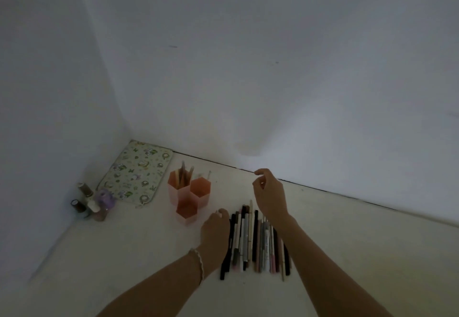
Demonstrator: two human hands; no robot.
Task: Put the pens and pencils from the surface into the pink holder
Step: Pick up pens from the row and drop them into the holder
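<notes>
At the desk's near middle, by the pens:
Left hand [215, 227]: palm down on the surface [347, 229], fingers curled loosely together, fingertips at the far left end of the row; whether they grip a pen I cannot tell.
Right hand [269, 196]: raised above the row's far end, fingers loosely curled and a little apart, thumb and forefinger near each other with nothing visible between them (the light is dim).
Pens [255, 242]: a row lying flat, side by side, long axes running from near to far, between the two forearms.
Holder [190, 195]: pink, three hexagonal cups joined, upright, left of the row and just beyond the left hand; some pens stand in the two far cups.
Edges and room: wall [248, 68] behind and to the left; bare surface right of the row.
Corner: patterned mat [136, 172], small bottles [90, 203], well clear of the hands.
</notes>
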